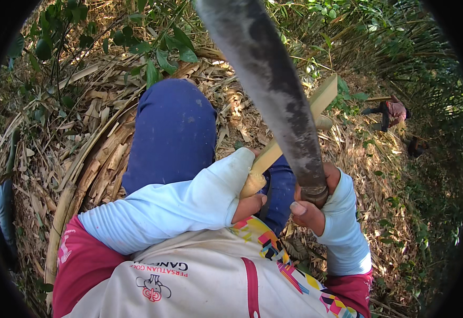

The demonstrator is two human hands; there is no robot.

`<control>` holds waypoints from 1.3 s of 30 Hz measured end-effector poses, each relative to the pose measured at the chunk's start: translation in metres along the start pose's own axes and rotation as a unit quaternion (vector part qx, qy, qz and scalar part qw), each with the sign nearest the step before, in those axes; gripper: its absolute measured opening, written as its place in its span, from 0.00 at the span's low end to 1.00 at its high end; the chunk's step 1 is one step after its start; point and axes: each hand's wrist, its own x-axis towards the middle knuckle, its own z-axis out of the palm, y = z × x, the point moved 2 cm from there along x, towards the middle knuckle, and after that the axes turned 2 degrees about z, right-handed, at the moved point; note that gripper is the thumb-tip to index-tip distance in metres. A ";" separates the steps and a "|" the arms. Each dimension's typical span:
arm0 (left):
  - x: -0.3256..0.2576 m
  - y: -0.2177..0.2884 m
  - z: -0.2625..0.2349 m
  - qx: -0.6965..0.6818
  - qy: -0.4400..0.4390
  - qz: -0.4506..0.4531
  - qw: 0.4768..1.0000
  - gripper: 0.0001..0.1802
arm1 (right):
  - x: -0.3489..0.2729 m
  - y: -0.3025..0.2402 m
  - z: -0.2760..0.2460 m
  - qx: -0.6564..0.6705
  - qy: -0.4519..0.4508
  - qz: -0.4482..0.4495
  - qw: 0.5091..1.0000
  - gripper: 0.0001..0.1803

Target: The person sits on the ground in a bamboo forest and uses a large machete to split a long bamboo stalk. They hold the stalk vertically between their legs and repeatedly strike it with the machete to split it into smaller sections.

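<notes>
The right hand (312, 204) is closed around the dark handle of a long, broad, grey steel machete blade (274, 79), thumb laid across the near side of the grip. The blade rises from the fist up and to the left, its flat face dull, mottled with darker stains, running out of the top of the view. The left hand (248, 204), mostly covered by a pale blue sleeve (178, 206), is clamped on the near end of a pale yellow split bamboo stick (295, 130). The stick slants up and to the right from that fist, passes behind the blade, and ends in a flat, squarely cut face at the far right of the blade. Both fists sit close together, just in front of the person's chest, above a knee in dark blue trousers (173, 132).

The ground is a thick litter of dry, tan bamboo leaves and husks, with long curved strips of split bamboo (83, 175) lying at the left. Green leafy stems stand at the far edge. Far right, another person (393, 112) in a pinkish top crouches among the bamboo.
</notes>
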 end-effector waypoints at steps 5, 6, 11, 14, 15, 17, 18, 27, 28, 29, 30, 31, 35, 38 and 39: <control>-0.003 -0.001 -0.008 -0.032 -0.011 -0.077 0.996 0.31 | 0.010 -0.005 0.018 0.175 0.105 0.036 0.978 0.26; -0.002 -0.005 -0.008 -0.037 -0.008 -0.079 0.996 0.31 | 0.012 -0.003 0.021 0.182 0.111 0.031 0.977 0.25; 0.013 -0.009 0.009 -0.316 0.138 -0.132 0.929 0.18 | 0.022 0.006 0.047 0.228 0.131 0.004 0.965 0.22; 0.025 0.016 0.013 -0.432 0.195 -0.271 0.838 0.17 | 0.023 0.010 0.052 0.231 0.140 0.009 0.963 0.21; 0.025 0.015 0.013 -0.432 0.211 -0.281 0.831 0.18 | 0.025 0.011 0.052 0.222 0.142 0.007 0.965 0.20; 0.023 0.010 0.013 -0.428 0.237 -0.289 0.823 0.19 | 0.025 0.012 0.054 0.221 0.149 0.007 0.964 0.19; 0.023 0.008 0.014 -0.429 0.240 -0.285 0.823 0.20 | 0.025 0.012 0.054 0.223 0.154 0.008 0.963 0.19; 0.023 0.015 0.011 -0.442 0.226 -0.259 0.829 0.21 | 0.027 0.015 0.054 0.192 0.148 0.040 0.969 0.18; 0.022 0.011 0.011 -0.428 0.210 -0.226 0.850 0.20 | 0.027 0.015 0.053 0.184 0.144 0.042 0.971 0.19; 0.019 -0.001 0.010 -0.399 0.180 -0.172 0.883 0.19 | 0.027 0.015 0.053 0.183 0.144 0.042 0.972 0.19; 0.015 -0.014 0.009 -0.368 0.150 -0.115 0.910 0.21 | 0.027 0.015 0.053 0.182 0.143 0.041 0.972 0.19; 0.010 -0.026 0.008 -0.334 0.120 -0.057 0.933 0.23 | 0.028 0.014 0.055 0.189 0.146 0.037 0.970 0.19; 0.026 -0.015 0.013 -0.507 0.168 -0.156 0.831 0.19 | 0.026 0.020 0.059 0.198 0.151 0.009 0.968 0.18; 0.023 -0.046 0.012 -0.362 0.147 -0.131 0.911 0.19 | 0.020 0.016 0.061 0.208 0.110 0.036 0.971 0.18; 0.018 -0.047 0.010 -0.253 0.129 -0.095 0.954 0.21 | 0.018 0.014 0.059 0.204 0.107 0.035 0.972 0.17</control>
